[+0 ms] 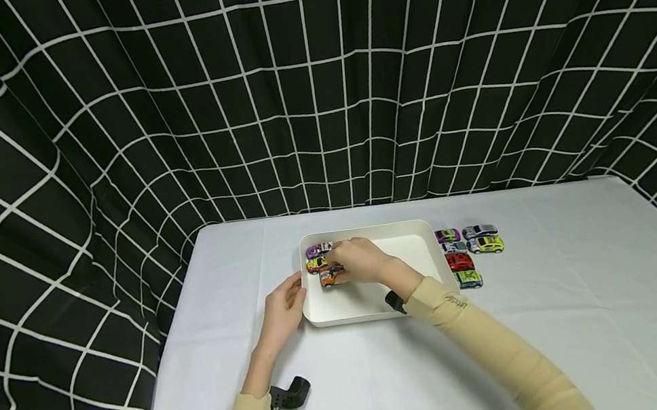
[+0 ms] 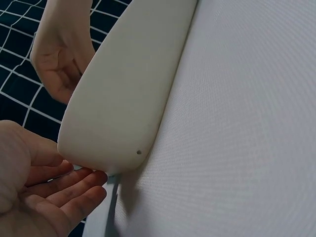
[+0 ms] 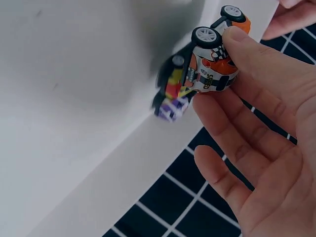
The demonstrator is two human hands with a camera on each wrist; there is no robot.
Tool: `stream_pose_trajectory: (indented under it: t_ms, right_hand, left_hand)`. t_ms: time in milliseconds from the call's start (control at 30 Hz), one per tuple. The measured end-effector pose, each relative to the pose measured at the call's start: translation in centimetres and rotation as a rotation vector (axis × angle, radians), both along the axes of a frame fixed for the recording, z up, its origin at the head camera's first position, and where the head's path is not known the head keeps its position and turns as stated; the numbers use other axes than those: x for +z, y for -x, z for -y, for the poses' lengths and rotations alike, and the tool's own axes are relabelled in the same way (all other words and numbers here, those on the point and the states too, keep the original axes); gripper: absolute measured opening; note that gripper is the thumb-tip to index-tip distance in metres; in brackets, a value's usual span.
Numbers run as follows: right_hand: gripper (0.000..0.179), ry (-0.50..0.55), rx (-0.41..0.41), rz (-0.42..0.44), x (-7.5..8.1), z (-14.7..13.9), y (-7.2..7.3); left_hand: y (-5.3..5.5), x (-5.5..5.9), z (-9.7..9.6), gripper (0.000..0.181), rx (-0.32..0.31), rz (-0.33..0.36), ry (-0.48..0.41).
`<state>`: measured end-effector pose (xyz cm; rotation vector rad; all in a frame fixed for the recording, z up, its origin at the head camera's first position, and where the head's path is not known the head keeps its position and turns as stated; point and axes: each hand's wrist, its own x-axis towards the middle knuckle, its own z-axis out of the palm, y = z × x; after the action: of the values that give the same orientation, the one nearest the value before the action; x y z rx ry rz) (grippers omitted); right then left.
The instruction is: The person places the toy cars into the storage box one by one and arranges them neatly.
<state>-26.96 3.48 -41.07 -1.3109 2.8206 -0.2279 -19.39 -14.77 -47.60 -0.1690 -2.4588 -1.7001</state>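
Over the left part of a white tray [image 1: 378, 308], my right hand [image 1: 363, 260] pinches an orange toy car [image 1: 330, 276] between thumb and fingers. In the right wrist view the toy car [image 3: 212, 66] shows white and orange sides and black wheels. Beside it in the tray are a yellow-and-red toy car [image 1: 315, 265] and a purple toy car [image 1: 318, 250] along the left wall. My left hand [image 1: 284, 304] is at the tray's left side. Its relaxed fingers [image 2: 81, 190] lie against the outer end wall in the left wrist view.
Outside the tray's right wall stand several more toy cars, among them a red one [image 1: 460, 262], a green one [image 1: 469, 279] and a yellow one [image 1: 486, 244]. A white cloth covers the table [image 1: 594, 309]. Behind hangs a black curtain [image 1: 326, 82] with white grid lines.
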Motion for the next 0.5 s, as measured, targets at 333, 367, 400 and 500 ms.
stream_pose_trajectory:
  t_ms: [333,367,400,500]
  right_hand:
    - [0.018,-0.040,0.000,0.016,-0.2,1.7,0.2]
    - [0.018,-0.044,-0.003,0.019,-0.3,1.8,0.3]
    - [0.018,-0.051,-0.007,0.022,-0.3,1.9,0.3]
    - [0.019,-0.061,-0.017,0.031,-0.4,2.2,0.5]
  left_hand:
    - [-0.1,0.2,0.0,0.037,0.006,0.021,0.003]
    - [-0.1,0.2,0.0,0.037,0.005,0.023,0.003]
    - [-0.1,0.2,0.1,0.038,0.006,0.026,0.001]
    - [-0.2,0.2,0.1,0.038,0.000,0.024,0.006]
